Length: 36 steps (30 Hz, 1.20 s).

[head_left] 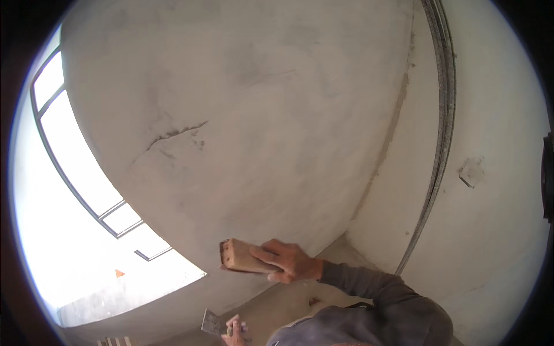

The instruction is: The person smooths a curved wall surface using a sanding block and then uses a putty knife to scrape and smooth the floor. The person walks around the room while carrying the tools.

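My right hand (288, 261) is closed round a thick wooden sanding block (248, 258), fingers on top and at its near side. A thin dark layer shows along the block's end and lower edge. The block is held at the lower part of the large grey plastered wall (248, 167); whether it touches the surface I cannot tell. Low in the view, my left hand (234, 330) grips a putty knife (212, 322) by its handle, with the flat grey blade pointing up and left. The rest of that hand is cut off by the lower edge.
A jagged crack (176, 134) runs across the wall's left part. At the left is a bright opening with a dark metal frame (72, 181). Long grey strips (444, 86) stand against the pale right wall (496, 242), near a rough patch (472, 172). A dark object (547, 176) sits at the right rim.
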Motion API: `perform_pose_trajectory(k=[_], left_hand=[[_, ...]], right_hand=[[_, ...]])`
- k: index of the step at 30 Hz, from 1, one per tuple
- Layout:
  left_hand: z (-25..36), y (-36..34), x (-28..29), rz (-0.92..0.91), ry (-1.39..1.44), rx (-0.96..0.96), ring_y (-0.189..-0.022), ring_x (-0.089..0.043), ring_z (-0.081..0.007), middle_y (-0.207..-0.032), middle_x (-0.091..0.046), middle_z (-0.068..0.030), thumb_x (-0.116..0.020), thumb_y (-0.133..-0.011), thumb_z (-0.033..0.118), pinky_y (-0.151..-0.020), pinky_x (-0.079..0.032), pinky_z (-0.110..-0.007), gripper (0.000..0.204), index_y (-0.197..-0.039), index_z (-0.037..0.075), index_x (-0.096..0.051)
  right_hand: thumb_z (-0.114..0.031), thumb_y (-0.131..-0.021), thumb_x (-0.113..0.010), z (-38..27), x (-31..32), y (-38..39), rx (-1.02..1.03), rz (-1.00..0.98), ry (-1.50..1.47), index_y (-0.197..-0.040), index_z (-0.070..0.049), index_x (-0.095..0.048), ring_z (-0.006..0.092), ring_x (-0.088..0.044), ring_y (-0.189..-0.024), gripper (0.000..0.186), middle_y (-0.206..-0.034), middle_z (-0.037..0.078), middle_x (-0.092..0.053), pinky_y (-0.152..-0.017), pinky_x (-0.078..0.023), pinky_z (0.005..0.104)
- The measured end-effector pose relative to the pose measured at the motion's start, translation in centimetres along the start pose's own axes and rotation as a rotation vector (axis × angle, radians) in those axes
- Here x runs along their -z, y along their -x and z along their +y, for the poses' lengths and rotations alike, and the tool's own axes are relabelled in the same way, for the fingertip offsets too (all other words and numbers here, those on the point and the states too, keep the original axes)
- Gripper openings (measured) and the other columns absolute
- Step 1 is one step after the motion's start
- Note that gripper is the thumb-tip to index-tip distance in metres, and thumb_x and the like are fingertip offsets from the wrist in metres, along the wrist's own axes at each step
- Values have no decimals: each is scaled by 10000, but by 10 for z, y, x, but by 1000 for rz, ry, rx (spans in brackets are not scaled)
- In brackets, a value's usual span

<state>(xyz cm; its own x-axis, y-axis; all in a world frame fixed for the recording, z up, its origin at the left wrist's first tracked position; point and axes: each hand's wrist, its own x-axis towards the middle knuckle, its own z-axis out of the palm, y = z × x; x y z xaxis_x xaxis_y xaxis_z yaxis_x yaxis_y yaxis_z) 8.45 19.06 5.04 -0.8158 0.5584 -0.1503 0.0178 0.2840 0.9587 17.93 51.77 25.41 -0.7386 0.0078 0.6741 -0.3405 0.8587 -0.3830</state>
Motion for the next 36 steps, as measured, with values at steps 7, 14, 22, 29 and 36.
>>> perform_pose_trajectory(k=[7,14,22,29,36], left_hand=[[138,-17,-26,-81,488,-336,-1229,-527,-254,-1358,-531,-149,-607,-953,490,-1049,-402,-383,757,-1444,-44,-389],[175,2,-14,78,462,-375,-1197,-509,-202,-1326,-519,-110,-621,-932,539,-1032,-393,-345,804,-1441,-37,-384],[161,-13,0,-50,538,-363,-1156,-480,-129,-1278,-533,-52,-663,-955,311,-961,-392,-290,581,-1395,-1,-447],[128,-21,1,49,663,-210,-999,-567,-143,-1162,-609,-63,-613,-974,145,-899,-450,-287,437,-1372,8,-492],[64,-29,55,250,-198,-604,-794,-645,-262,-1026,-656,-147,-502,-932,223,-593,-539,-338,356,-1220,68,-641]], right_hand=[[-132,-767,-672,-33,-62,-40,-173,-147,-785,-1555,-26,-243,256,-589,-1134,904,-1279,128,-566,-966,-454,355],[7,-733,-579,-62,-44,-59,-333,-248,-1147,-1519,-1,-308,154,-539,-1152,832,-1256,100,-580,-954,-447,300],[-59,-737,-594,-70,-60,-79,-236,-384,-1315,-1414,29,-422,210,-612,-1039,704,-1174,136,-616,-931,-483,337],[-184,-763,-576,-59,-56,-85,209,-101,-299,-1471,-48,-429,349,-580,-1145,735,-1292,209,-559,-987,-474,450],[-426,-889,-549,28,87,-130,313,475,571,-1473,-107,-457,442,-421,-1353,672,-1465,263,-419,-1097,-378,515]])
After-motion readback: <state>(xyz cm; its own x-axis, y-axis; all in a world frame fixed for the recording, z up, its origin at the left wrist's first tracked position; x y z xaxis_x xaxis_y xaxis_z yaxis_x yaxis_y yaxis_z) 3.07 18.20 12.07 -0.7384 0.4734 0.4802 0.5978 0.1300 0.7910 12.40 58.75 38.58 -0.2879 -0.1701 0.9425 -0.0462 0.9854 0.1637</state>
